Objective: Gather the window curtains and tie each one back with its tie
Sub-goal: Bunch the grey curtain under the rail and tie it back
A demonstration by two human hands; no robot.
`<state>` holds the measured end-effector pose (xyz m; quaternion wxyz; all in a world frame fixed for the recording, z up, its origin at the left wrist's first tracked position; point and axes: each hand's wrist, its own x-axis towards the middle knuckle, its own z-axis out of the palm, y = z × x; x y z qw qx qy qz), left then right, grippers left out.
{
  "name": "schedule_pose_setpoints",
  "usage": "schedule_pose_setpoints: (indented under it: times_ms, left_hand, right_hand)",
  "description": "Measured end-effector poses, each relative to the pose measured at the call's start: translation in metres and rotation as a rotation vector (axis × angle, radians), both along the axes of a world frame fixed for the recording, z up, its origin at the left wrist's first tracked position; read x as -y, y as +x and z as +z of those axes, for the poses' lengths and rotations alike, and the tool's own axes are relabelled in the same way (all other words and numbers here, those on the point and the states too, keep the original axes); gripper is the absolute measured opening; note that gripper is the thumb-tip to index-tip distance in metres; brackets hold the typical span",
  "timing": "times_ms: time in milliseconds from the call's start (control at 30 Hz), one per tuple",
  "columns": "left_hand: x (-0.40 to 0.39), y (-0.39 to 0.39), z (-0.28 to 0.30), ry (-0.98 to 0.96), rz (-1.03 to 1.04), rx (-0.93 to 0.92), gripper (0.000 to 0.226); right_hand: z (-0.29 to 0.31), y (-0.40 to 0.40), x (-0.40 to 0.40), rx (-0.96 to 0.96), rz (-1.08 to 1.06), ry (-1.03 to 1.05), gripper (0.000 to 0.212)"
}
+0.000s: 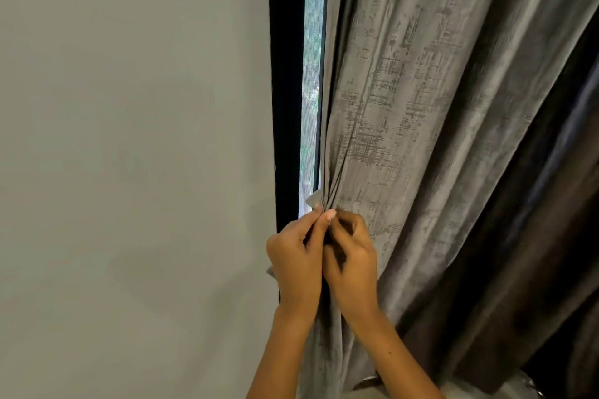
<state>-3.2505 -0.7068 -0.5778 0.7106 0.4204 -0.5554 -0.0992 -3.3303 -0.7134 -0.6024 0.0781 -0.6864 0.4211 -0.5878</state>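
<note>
Grey textured curtain (405,107) is pinched at its gathered edge by left hand (296,256) and right hand (351,257); no tie is discernible; tying seemingly remains.

Open room is seen left of the hands (321,256), in front of the bare wall (129,155). The right side is blocked by the curtain (421,107). Between frame (285,91) and curtain, only a narrow slit of window (312,74) is left.
</note>
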Motion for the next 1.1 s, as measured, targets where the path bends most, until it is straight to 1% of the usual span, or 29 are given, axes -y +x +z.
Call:
schedule_pose_setpoints:
  times_ms: [133,167,200,233,267,300,333,367,400,467,500,533,567,667,733,800,900,933,967,1033,1067,1100]
  left_hand:
    - [0.006,0.004,0.003,0.032,0.02,0.005,0.016]
    - [0.007,0.005,0.004,0.036,0.026,0.0,0.016]
    - [0.009,0.007,0.004,0.039,0.033,-0.012,0.015]
    - [0.01,0.009,0.005,0.039,0.041,-0.023,0.014]
    - [0.011,0.01,0.005,0.037,0.05,-0.028,0.013]
    - [0.012,0.011,0.005,0.034,0.059,-0.029,0.011]
    - [0.012,0.012,0.005,0.036,0.07,-0.027,0.01]
    - [0.012,0.012,0.005,0.039,0.079,-0.024,0.01]
    - [0.011,0.011,0.004,0.046,0.085,-0.021,0.011]
    - [0.009,0.008,0.004,0.063,0.074,-0.028,0.012]
    - [0.009,0.007,0.003,0.067,0.066,-0.028,0.012]
    - [0.008,0.005,0.003,0.066,0.061,-0.023,0.014]
    - [0.008,0.002,0.002,0.061,0.056,-0.014,0.015]
    - [0.006,-0.006,0.0,0.049,0.021,0.018,0.015]
    - [0.004,-0.009,0.0,0.048,0.016,0.025,0.019]
    - [0.002,-0.009,0.0,0.033,0.003,0.037,0.024]
    - [0.002,-0.007,-0.001,0.029,-0.022,0.046,0.026]
    - [0.003,-0.006,-0.001,0.039,-0.011,0.041,0.026]
    - [0.004,-0.005,-0.001,0.047,0.008,0.036,0.024]
    - [0.009,-0.001,0.0,0.07,0.023,0.005,0.016]
    - [0.011,0.002,0.0,0.084,0.01,-0.02,0.012]
    - [0.013,0.006,0.001,0.096,-0.004,-0.036,0.01]
  right_hand:
    - [0.001,-0.004,-0.002,0.0,0.122,-0.003,0.04]
    - [0.001,-0.007,-0.001,0.006,0.109,0.002,0.042]
    - [0.0,-0.011,0.001,0.024,0.026,-0.011,0.043]
    - [-0.001,-0.015,0.004,0.078,-0.092,-0.019,0.043]
    - [0.0,-0.018,0.006,0.176,-0.183,0.002,0.048]
    - [0.005,-0.022,0.008,0.301,-0.217,0.055,0.061]
    - [0.01,-0.026,0.01,0.404,-0.199,0.125,0.076]
    - [0.013,-0.029,0.014,0.46,-0.166,0.18,0.081]
    - [0.015,-0.031,0.017,0.479,-0.131,0.202,0.073]
    - [0.016,-0.033,0.02,0.321,-0.195,0.081,0.026]
    - [0.015,-0.03,0.019,0.244,-0.26,0.012,0.019]
    - [0.013,-0.027,0.019,0.193,-0.308,-0.043,0.028]
    - [0.01,-0.023,0.017,0.139,-0.319,-0.052,0.031]
    - [0.002,-0.006,0.01,-0.006,-0.274,0.068,0.015]
    - [0.001,0.001,0.009,-0.044,-0.209,0.144,0.013]
    - [0.002,0.004,0.006,-0.07,-0.166,0.199,0.012]
    - [0.003,0.001,0.004,-0.124,-0.163,0.292,0.017]
    - [0.005,-0.002,0.003,-0.141,-0.126,0.312,0.02]
    - [0.007,-0.004,0.003,-0.138,-0.033,0.322,0.026]
    - [0.01,-0.013,0.004,-0.052,0.225,0.335,0.047]
    - [0.01,-0.017,0.005,0.017,0.303,0.344,0.054]
    - [0.007,-0.022,0.008,0.095,0.295,0.34,0.057]
